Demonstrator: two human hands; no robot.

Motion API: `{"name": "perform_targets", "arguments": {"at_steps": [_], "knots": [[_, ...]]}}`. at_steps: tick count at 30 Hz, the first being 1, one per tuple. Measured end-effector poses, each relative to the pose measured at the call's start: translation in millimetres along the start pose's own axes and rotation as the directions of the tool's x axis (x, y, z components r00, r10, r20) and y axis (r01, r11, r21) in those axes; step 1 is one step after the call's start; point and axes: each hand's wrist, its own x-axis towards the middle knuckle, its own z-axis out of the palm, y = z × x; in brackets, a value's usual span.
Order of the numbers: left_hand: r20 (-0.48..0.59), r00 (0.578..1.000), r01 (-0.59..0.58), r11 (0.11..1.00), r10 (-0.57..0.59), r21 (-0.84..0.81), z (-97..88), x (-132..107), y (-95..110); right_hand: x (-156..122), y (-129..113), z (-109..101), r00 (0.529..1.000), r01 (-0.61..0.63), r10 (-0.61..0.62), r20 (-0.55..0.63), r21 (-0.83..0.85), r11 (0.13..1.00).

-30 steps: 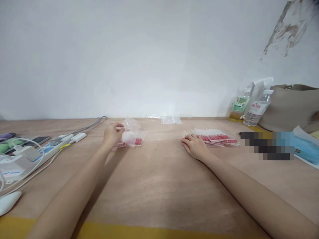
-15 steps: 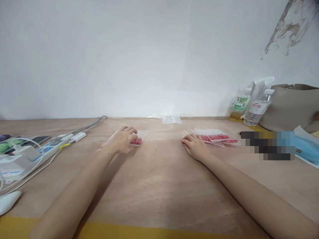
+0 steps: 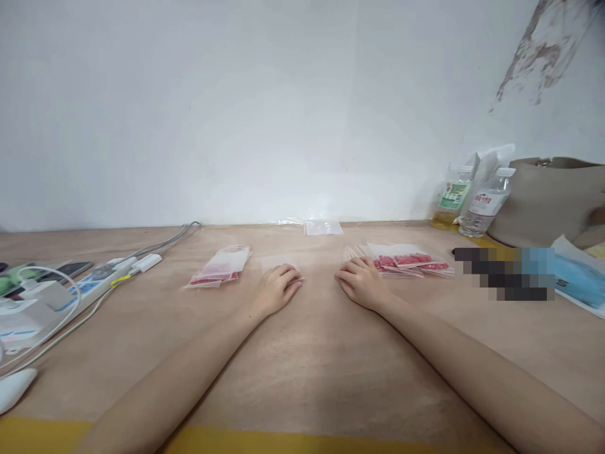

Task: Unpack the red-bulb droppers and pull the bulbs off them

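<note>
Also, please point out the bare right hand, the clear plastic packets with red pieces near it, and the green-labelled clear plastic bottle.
Bare right hand [image 3: 363, 283]: head view, the hand's back.
Clear plastic packets with red pieces [image 3: 406, 260]: head view, red pieces inside.
Green-labelled clear plastic bottle [image 3: 454, 195]: head view, its label.

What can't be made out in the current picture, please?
All in the head view:
Contents of the flat translucent plastic bag: partly covered by the left-hand grip.
Whatever lies beneath the right-hand grip: hidden by that grip.
Small print on the green-labelled clear plastic bottle: too small to read.
White rounded object, lower left: cut off by the left edge.
Dark blocky shape, right: pixelated.
</note>
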Motion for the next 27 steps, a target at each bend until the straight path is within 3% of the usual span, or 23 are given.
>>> {"name": "perform_targets", "arguments": {"at_steps": [3,8,12,18,27], "knots": [[-0.016,0.998,0.061,0.997,-0.061,-0.050,-3.2,-3,9,1,-8,-1,1.000,0.023,-0.023,-0.006,0.037,0.999],[-0.013,0.997,0.080,0.992,-0.081,-0.097,-11.4,-13,-4,0,-11,-3,0.999,0.043,-0.043,-0.008,0.065,0.997],[-0.019,0.995,0.090,0.981,-0.095,-0.172,-2.7,-8,-8,3,-16,-3,0.998,0.048,-0.046,-0.031,0.079,0.996],[-0.032,0.991,0.118,0.954,-0.132,-0.276,16.1,10,7,19,-33,13,0.986,0.060,-0.030,-0.164,0.179,0.982],[-0.034,0.983,0.156,0.922,-0.180,-0.354,18.7,12,12,24,-31,22,0.960,0.124,-0.076,-0.271,0.165,0.978]]}}
